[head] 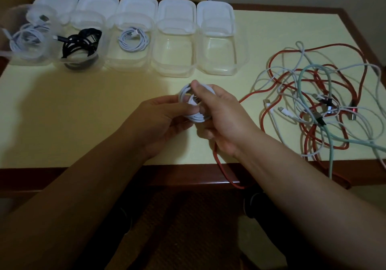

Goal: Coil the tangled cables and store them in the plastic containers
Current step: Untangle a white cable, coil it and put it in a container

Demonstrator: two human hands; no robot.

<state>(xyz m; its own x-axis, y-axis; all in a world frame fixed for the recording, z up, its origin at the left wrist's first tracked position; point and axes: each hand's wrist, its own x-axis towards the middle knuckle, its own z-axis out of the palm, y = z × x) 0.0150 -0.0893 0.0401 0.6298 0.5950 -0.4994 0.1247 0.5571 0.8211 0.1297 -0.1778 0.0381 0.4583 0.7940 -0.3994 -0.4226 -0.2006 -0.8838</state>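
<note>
White cable coil [195, 107] pinched in both hands [167, 117].

White coil [195, 111] partly behind fingers [205, 96]

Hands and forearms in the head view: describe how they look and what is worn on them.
Both are bare. The left hand and right hand wear no gloves, and no rings, watch or bracelet show on the visible fingers and wrists. Both forearms are uncovered down to the bottom edge of the picture, with no sleeve in view. No markings are visible in the dim light.
</note>
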